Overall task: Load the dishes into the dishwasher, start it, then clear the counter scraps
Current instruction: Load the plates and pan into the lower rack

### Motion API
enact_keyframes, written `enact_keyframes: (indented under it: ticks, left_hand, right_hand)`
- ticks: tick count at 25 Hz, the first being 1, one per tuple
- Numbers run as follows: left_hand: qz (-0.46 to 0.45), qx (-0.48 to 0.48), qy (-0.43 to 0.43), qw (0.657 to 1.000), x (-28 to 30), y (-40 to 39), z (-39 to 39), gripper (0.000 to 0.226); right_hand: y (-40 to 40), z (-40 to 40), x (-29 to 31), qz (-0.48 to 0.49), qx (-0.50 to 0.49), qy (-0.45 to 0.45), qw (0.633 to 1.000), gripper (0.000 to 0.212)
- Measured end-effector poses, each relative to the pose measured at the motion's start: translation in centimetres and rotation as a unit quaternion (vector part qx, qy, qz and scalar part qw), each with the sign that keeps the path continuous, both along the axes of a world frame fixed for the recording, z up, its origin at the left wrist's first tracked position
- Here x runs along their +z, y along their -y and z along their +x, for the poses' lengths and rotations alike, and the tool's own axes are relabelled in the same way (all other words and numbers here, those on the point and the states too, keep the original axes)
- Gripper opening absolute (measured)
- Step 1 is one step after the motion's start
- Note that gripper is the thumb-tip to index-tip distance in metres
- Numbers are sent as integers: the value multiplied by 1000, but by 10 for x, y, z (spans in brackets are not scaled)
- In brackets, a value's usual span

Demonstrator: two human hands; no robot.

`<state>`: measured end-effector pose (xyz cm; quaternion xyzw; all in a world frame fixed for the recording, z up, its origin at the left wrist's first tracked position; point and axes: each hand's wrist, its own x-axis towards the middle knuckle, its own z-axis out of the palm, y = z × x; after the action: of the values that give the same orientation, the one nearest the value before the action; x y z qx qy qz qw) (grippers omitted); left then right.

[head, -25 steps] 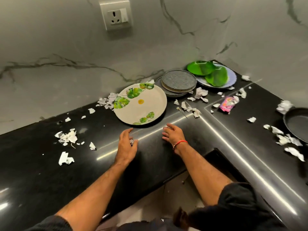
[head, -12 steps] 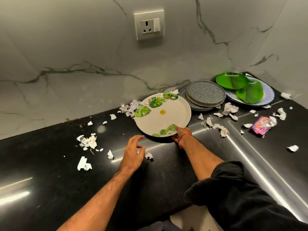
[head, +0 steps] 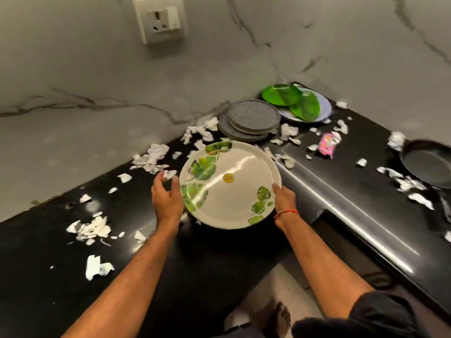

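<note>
A cream plate with green leaf prints (head: 234, 191) is lifted off the black counter (head: 48, 276) and tilted toward me. My right hand (head: 284, 200) grips its right rim. My left hand (head: 166, 198) hovers just beside the plate's left rim with fingers spread, and it holds nothing. Behind the plate lies a stack of grey plates (head: 251, 118), and further back green plates (head: 290, 98) rest on a pale plate (head: 324, 111). White paper scraps (head: 92, 229) are scattered over the counter.
A dark frying pan (head: 427, 164) sits at the right edge of the counter. A pink wrapper (head: 327, 143) lies among scraps near the corner. The marble wall carries a socket (head: 159, 19). Floor and my foot (head: 280, 318) show below the counter's inner corner.
My right hand took the leaf plate by its rim and lifted it off the counter toward me. My left hand rose from the counter to the plate's left side.
</note>
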<state>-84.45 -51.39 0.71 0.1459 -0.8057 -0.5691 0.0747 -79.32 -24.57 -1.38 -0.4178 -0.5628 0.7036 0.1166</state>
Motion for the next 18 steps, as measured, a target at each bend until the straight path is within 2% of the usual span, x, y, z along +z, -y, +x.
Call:
enact_keyframes:
  ticks: [2,4,7,11,18]
  left_hand:
    - [16,-72,34,997,-1,-32,2,45]
    - [-9,-170,54,984,-1,-68,13,37]
    - [-26,-267,49,962,-1,-118,43,36]
    - [-20,-400,61,914,13,-186,95,29]
    - [-41,-533,71,842,16,-275,241,32]
  right_hand:
    - [-27,43,1,14,-51,-4,999,21]
    - [-48,91,6,22,-101,-9,995,23]
    - [-74,162,13,16,-158,-17,987,23]
    - [-106,267,32,20,-265,-32,963,21]
    - [-118,465,43,64,-389,-52,918,5]
